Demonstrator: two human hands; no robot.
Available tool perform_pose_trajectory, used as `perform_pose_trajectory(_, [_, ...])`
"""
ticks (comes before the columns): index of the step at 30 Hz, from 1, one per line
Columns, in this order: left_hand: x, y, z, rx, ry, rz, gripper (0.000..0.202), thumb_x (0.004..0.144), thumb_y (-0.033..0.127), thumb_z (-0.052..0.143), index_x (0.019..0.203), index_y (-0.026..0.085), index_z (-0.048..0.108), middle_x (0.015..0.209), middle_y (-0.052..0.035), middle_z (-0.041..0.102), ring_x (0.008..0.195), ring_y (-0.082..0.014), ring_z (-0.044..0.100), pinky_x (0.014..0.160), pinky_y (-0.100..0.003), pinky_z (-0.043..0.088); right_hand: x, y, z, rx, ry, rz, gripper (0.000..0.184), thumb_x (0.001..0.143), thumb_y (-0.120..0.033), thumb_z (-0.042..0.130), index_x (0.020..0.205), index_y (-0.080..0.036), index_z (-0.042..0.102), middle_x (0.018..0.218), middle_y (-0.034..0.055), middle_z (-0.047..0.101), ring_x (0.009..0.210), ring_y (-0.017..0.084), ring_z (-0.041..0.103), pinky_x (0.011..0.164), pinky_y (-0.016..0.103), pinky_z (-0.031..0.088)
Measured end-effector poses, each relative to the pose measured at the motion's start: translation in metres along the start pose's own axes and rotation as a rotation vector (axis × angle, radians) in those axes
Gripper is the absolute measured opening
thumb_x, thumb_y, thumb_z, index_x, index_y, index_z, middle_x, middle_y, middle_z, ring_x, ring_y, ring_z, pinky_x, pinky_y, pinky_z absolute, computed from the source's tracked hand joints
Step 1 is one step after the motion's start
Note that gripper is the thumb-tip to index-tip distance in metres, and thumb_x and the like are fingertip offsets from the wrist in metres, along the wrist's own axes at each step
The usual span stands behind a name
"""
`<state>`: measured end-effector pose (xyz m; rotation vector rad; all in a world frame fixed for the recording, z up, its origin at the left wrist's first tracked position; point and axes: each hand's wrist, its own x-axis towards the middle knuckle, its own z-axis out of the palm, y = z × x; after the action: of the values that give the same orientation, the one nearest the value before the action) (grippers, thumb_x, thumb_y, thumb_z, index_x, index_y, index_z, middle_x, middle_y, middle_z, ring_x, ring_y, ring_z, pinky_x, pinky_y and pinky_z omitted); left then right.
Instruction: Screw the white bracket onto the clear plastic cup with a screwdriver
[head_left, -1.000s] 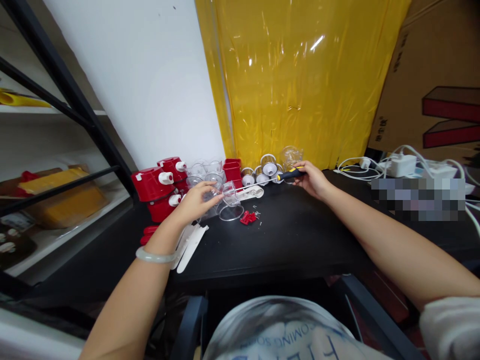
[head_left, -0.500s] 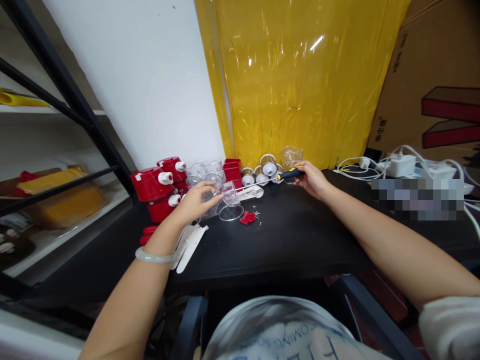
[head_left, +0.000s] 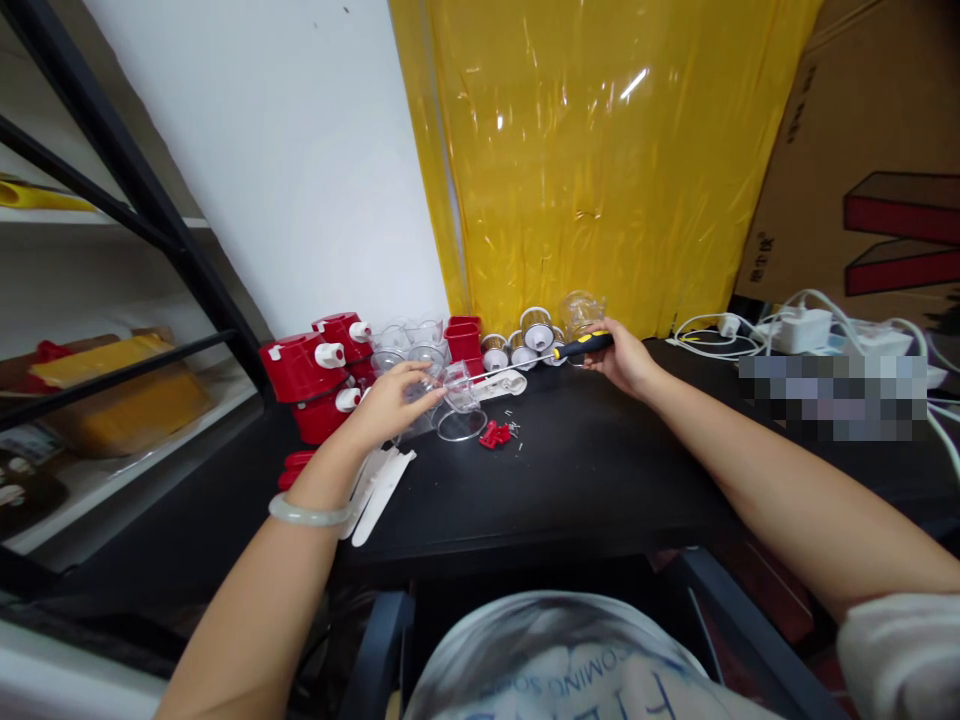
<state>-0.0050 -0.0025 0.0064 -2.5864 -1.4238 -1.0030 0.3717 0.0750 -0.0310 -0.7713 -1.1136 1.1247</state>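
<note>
My left hand point(head_left: 388, 403) is closed round a clear plastic cup point(head_left: 459, 402) that lies tilted on the black table point(head_left: 585, 480). My right hand point(head_left: 628, 360) grips the yellow-and-black handle of a screwdriver point(head_left: 577, 349), whose shaft reaches left to the cup. A small red plastic part point(head_left: 491, 435) and a few tiny screws point(head_left: 514, 429) lie just in front of the cup. White flat plastic pieces point(head_left: 381, 482) lie under my left wrist.
Red containers with white knobs point(head_left: 311, 368) and more clear cups point(head_left: 409, 340) crowd the table's back left. Small round clear parts point(head_left: 536, 332) stand by a yellow plastic sheet point(head_left: 600, 150). White cables and chargers point(head_left: 802, 330) lie back right. A black shelf frame point(head_left: 135, 200) rises at left.
</note>
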Motion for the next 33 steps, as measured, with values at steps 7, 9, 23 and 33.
perform_pose_trajectory(7, [0.000,0.001,0.000,0.001,0.004,0.005,0.051,0.089,0.068,0.058,0.092,0.019,0.070,0.131,-0.0148,0.064,0.121,-0.0320,0.061,0.109,-0.048,0.044,0.002,0.002,-0.001,-0.124,0.017,-0.052,0.030,0.080,-0.047,0.070,0.085,-0.025,0.051,0.055,-0.0075,0.045,0.042,0.009,0.039,0.048,0.027,0.046])
perform_pose_trajectory(9, [0.000,0.001,0.000,-0.002,0.007,0.009,0.051,0.089,0.068,0.058,0.092,0.019,0.070,0.131,-0.0149,0.064,0.120,-0.0323,0.062,0.109,-0.049,0.044,-0.002,-0.003,0.000,-0.018,0.003,0.001,0.021,0.076,-0.032,0.066,0.088,-0.025,0.051,0.063,-0.0056,0.053,0.046,0.010,0.045,0.051,0.028,0.048])
perform_pose_trajectory(23, [0.000,0.002,-0.001,0.004,-0.001,-0.007,0.052,0.089,0.069,0.058,0.094,0.019,0.071,0.131,-0.0143,0.064,0.120,-0.0325,0.062,0.108,-0.048,0.045,0.006,0.003,-0.005,-0.238,0.038,-0.105,0.036,0.078,-0.056,0.068,0.082,-0.025,0.051,0.052,-0.0067,0.043,0.041,0.011,0.040,0.047,0.029,0.043])
perform_pose_trajectory(33, [-0.001,0.001,0.000,0.002,0.004,0.000,0.049,0.089,0.067,0.058,0.092,0.019,0.070,0.131,-0.0146,0.065,0.119,-0.0317,0.062,0.107,-0.048,0.045,-0.010,-0.010,-0.002,0.086,-0.109,-0.007,0.031,0.065,-0.034,0.069,0.090,-0.026,0.053,0.079,-0.0025,0.060,0.062,0.014,0.059,0.057,0.031,0.051])
